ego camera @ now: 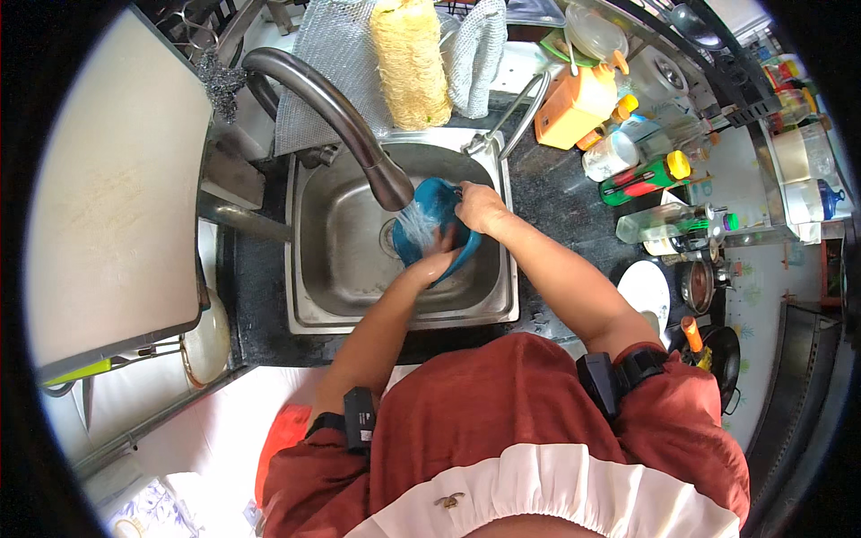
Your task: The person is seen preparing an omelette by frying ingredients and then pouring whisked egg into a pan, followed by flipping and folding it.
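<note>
A blue bowl-like vessel (437,195) is tilted over the stainless-steel sink (336,269), under water running from the curved metal faucet (350,128). My right hand (479,207) grips the vessel's upper right rim. My left hand (437,259) reaches into the vessel from below left, its fingers partly hidden by water and the wall; whether they close on anything cannot be told. The sink's drain shows just left of the vessel.
Behind the sink stand a yellow fibrous roll (410,67) and a grey mesh cloth (477,60). An orange jug (578,104), several bottles and a white plate (644,296) line the right counter. A large board (121,181) rises at left.
</note>
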`<state>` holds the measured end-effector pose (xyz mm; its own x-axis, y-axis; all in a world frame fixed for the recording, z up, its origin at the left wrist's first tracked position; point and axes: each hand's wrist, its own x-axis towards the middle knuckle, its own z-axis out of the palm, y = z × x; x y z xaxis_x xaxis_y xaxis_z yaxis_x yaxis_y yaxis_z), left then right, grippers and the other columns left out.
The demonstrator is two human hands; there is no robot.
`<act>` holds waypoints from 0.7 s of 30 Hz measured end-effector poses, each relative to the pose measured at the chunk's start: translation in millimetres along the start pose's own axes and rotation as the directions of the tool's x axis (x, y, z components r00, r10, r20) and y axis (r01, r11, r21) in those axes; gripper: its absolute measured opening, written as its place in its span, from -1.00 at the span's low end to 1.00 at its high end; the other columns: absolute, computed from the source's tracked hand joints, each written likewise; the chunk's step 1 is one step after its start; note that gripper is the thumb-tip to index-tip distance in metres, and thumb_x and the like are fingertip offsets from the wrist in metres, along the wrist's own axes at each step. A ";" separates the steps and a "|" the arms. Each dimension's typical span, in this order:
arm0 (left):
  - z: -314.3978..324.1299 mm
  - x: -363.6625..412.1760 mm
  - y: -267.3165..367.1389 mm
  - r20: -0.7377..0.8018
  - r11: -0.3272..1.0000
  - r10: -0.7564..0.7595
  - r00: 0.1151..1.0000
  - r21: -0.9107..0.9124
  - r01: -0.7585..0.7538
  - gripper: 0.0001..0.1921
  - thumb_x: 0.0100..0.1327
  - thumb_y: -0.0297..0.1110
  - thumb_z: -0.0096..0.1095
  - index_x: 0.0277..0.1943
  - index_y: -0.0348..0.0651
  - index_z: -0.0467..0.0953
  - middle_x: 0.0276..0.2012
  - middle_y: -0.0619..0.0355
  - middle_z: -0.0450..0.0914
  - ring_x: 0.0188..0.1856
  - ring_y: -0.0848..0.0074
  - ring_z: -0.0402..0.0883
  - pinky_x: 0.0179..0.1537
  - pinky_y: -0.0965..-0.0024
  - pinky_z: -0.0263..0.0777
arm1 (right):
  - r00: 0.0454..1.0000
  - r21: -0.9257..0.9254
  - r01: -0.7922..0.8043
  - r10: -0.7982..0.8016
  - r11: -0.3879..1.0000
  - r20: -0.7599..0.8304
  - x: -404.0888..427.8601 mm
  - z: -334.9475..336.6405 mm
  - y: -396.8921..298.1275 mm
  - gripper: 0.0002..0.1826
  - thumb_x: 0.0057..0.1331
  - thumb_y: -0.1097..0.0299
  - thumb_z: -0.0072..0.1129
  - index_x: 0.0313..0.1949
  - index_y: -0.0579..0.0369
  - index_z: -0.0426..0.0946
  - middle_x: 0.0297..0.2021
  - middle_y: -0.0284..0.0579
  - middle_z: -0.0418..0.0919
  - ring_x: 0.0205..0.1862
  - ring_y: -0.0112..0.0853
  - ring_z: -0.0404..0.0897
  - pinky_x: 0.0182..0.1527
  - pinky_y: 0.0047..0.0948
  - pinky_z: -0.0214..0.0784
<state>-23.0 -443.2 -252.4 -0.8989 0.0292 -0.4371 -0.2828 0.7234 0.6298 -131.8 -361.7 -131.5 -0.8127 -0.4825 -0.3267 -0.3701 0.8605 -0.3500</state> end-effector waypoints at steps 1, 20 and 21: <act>-14.9 -7.6 26.4 -0.011 0.900 0.161 0.987 -0.408 -0.151 -0.34 0.34 -0.08 -0.16 0.35 -0.30 -0.11 0.38 -0.05 -0.15 0.39 0.22 -0.13 0.34 0.33 -0.21 | 0.999 0.023 -0.045 0.045 0.999 -0.019 1.9 3.7 8.6 -0.64 0.08 0.36 0.03 -0.13 0.28 0.43 -0.23 0.25 0.53 -0.11 0.03 0.50 -0.04 -0.18 0.34; -123.8 -87.9 -36.6 0.221 0.175 -0.184 0.958 -0.952 0.253 -0.42 0.07 -0.10 0.19 0.15 -0.12 0.29 0.13 -0.04 0.35 0.20 0.06 0.26 -0.10 -0.07 0.44 | 0.725 0.470 -0.572 0.146 0.672 0.673 35.1 -4.9 56.9 -0.67 0.11 0.26 0.21 -0.18 0.15 0.44 -0.61 -0.29 0.35 -0.83 -0.61 0.09 -0.84 -0.64 -0.21; -125.4 -91.9 -39.0 0.346 -0.130 0.055 0.936 -0.927 0.351 -0.41 0.03 -0.13 0.21 0.13 -0.14 0.29 0.15 -0.04 0.32 0.17 0.08 0.30 -0.14 -0.05 0.47 | 0.703 0.471 -0.590 0.130 0.656 0.699 38.1 10.1 55.6 -0.59 0.16 0.07 0.20 -0.19 0.16 0.47 -0.61 -0.25 0.34 -0.84 -0.59 0.05 -0.84 -0.59 -0.18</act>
<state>28.7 -560.6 -156.2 -0.7414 0.3060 -0.5972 -0.5887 -0.7238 0.3600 -178.8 -333.9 -172.2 -0.3051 -0.3419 -0.8889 0.4486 0.7717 -0.4508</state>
